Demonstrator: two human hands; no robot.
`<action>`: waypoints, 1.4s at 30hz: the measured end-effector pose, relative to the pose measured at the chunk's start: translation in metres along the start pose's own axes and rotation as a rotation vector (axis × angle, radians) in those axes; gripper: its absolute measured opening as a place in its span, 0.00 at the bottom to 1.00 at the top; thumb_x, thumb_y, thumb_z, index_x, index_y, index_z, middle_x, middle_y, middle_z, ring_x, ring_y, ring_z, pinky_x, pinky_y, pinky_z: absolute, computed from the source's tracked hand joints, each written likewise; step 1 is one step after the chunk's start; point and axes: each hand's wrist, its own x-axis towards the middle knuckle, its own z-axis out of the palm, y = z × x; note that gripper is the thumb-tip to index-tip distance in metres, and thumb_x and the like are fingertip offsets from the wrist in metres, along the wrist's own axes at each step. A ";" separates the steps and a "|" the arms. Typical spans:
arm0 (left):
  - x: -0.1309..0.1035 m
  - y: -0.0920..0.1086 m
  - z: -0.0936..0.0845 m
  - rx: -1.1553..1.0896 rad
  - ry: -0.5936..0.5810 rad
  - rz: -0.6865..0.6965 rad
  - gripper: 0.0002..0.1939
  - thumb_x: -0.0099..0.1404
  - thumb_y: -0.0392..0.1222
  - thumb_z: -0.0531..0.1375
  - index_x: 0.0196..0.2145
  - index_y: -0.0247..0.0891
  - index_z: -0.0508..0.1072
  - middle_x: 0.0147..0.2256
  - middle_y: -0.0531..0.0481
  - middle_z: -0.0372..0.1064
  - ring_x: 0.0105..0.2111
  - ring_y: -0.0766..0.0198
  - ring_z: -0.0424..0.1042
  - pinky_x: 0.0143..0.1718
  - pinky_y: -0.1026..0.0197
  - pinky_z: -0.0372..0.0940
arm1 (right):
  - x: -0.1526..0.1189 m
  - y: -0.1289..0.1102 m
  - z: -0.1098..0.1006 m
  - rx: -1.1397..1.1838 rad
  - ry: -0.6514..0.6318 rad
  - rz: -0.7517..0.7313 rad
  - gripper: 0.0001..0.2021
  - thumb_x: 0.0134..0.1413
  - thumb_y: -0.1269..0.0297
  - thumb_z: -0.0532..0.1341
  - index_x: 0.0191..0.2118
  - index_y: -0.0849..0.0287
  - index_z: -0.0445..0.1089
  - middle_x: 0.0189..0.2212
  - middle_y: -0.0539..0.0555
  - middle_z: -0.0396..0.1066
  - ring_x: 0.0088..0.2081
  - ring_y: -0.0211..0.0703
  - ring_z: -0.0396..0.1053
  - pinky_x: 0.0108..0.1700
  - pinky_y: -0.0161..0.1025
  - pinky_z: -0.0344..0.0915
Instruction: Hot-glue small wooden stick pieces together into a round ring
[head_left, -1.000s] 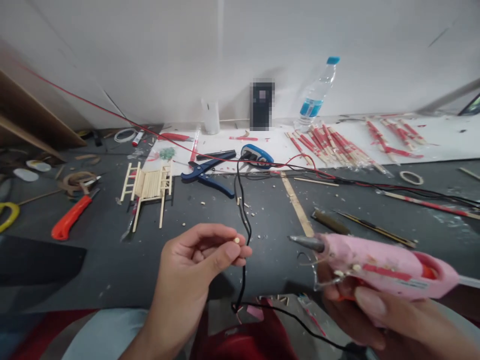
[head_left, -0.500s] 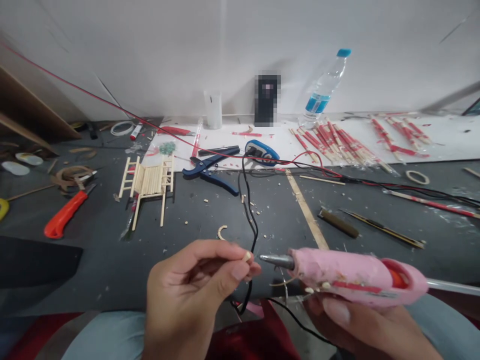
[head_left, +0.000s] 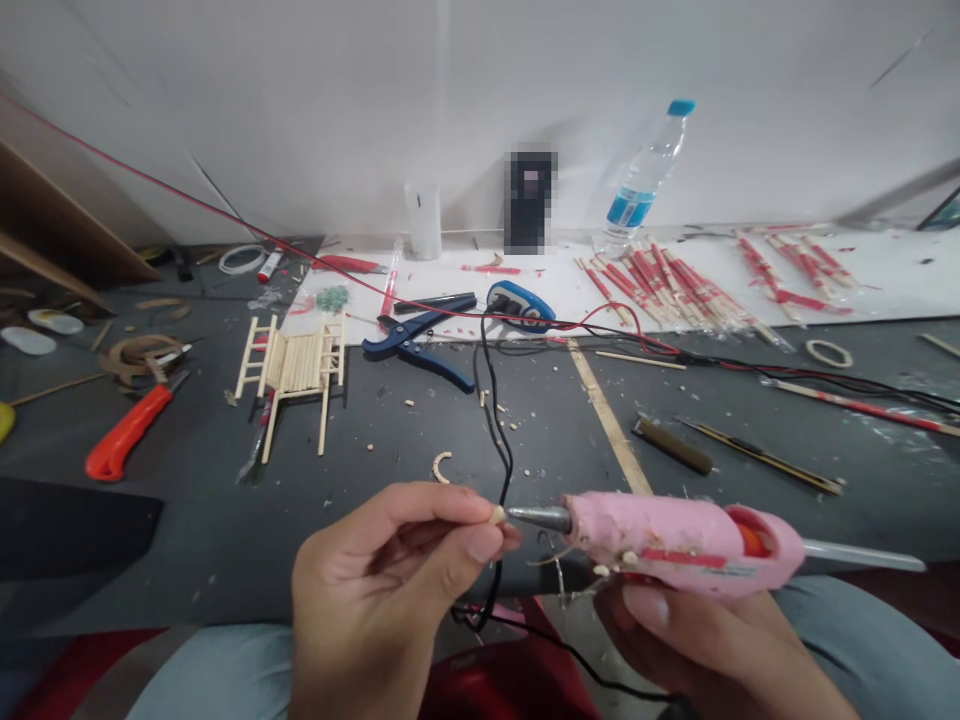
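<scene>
Between thumb and forefinger, my left hand (head_left: 405,570) pinches a small piece of wooden stick (head_left: 497,515). My right hand (head_left: 697,630) is wrapped round the handle of a pink hot glue gun (head_left: 660,540), with a clear glue stick (head_left: 862,553) poking out of its back. The gun's metal nozzle (head_left: 540,515) points left, its tip at or very close to the wooden piece. Just beyond my left hand lies a small curved row of wooden bits (head_left: 441,467) on the dark table. A miniature chair made of sticks (head_left: 300,365) lies farther left.
Blue cutters (head_left: 420,350) lie mid-table beside a blue power socket (head_left: 521,305) with black cords. An orange-handled knife (head_left: 131,430) is at left. Red-wrapped stick bundles (head_left: 682,285) and a water bottle (head_left: 637,190) stand or lie at the back. A brown bar (head_left: 671,445) lies at right.
The glue gun has moved left, bringing its nozzle tip up to the wooden piece. My left hand keeps its pinch almost in place.
</scene>
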 end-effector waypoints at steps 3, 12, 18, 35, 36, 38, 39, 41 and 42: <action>0.001 0.000 0.001 0.010 0.003 -0.012 0.15 0.55 0.27 0.73 0.29 0.52 0.87 0.27 0.59 0.84 0.25 0.66 0.84 0.33 0.75 0.77 | 0.001 -0.004 0.003 0.041 0.017 0.081 0.22 0.52 0.46 0.75 0.43 0.60 0.83 0.17 0.43 0.52 0.20 0.33 0.48 0.23 0.34 0.55; -0.003 0.003 0.001 0.033 0.010 -0.030 0.14 0.55 0.27 0.73 0.28 0.49 0.87 0.27 0.57 0.84 0.24 0.66 0.84 0.31 0.76 0.76 | 0.001 -0.001 0.006 0.063 0.079 0.098 0.21 0.47 0.45 0.77 0.31 0.60 0.78 0.18 0.42 0.49 0.22 0.31 0.41 0.22 0.34 0.51; 0.000 0.004 0.001 0.056 0.011 -0.006 0.12 0.56 0.29 0.73 0.28 0.48 0.87 0.27 0.56 0.84 0.24 0.65 0.84 0.31 0.75 0.77 | 0.001 0.000 0.005 0.040 0.046 0.091 0.23 0.50 0.43 0.75 0.29 0.60 0.75 0.18 0.41 0.45 0.22 0.30 0.40 0.24 0.35 0.43; 0.001 0.003 0.002 0.089 -0.020 -0.017 0.14 0.57 0.28 0.72 0.28 0.50 0.87 0.28 0.59 0.84 0.26 0.67 0.84 0.32 0.77 0.76 | 0.003 0.006 -0.004 0.023 0.014 0.071 0.23 0.50 0.43 0.75 0.25 0.58 0.73 0.17 0.45 0.55 0.22 0.34 0.50 0.27 0.37 0.58; 0.000 0.003 0.001 0.100 -0.020 -0.015 0.13 0.57 0.28 0.72 0.28 0.50 0.87 0.28 0.59 0.84 0.26 0.67 0.84 0.32 0.77 0.76 | 0.004 0.007 -0.005 0.027 0.009 0.072 0.24 0.50 0.43 0.75 0.22 0.58 0.71 0.17 0.45 0.55 0.22 0.35 0.50 0.28 0.38 0.58; 0.000 0.003 0.000 0.120 -0.023 -0.018 0.12 0.57 0.29 0.73 0.28 0.49 0.87 0.27 0.58 0.84 0.25 0.66 0.84 0.31 0.77 0.75 | 0.004 0.009 -0.006 0.032 -0.008 0.078 0.26 0.51 0.42 0.74 0.20 0.59 0.69 0.16 0.45 0.55 0.22 0.34 0.49 0.26 0.37 0.53; 0.000 0.003 -0.001 0.126 -0.023 -0.024 0.11 0.56 0.30 0.73 0.28 0.49 0.87 0.27 0.57 0.84 0.25 0.66 0.84 0.30 0.77 0.75 | 0.004 0.009 -0.006 0.037 -0.018 0.083 0.27 0.51 0.42 0.74 0.20 0.59 0.68 0.16 0.45 0.55 0.21 0.33 0.48 0.25 0.37 0.49; 0.000 0.003 -0.001 0.130 -0.024 -0.036 0.10 0.56 0.31 0.73 0.28 0.48 0.87 0.27 0.56 0.84 0.25 0.65 0.84 0.30 0.76 0.75 | 0.005 0.009 -0.005 0.039 -0.029 0.084 0.27 0.51 0.42 0.73 0.21 0.59 0.66 0.17 0.45 0.53 0.22 0.32 0.46 0.25 0.37 0.44; 0.000 0.002 -0.001 0.129 -0.021 -0.043 0.10 0.56 0.31 0.73 0.28 0.48 0.87 0.27 0.56 0.84 0.26 0.65 0.84 0.30 0.76 0.76 | 0.005 0.009 -0.005 0.036 -0.030 0.083 0.27 0.51 0.42 0.73 0.21 0.58 0.65 0.17 0.45 0.52 0.22 0.32 0.45 0.25 0.37 0.43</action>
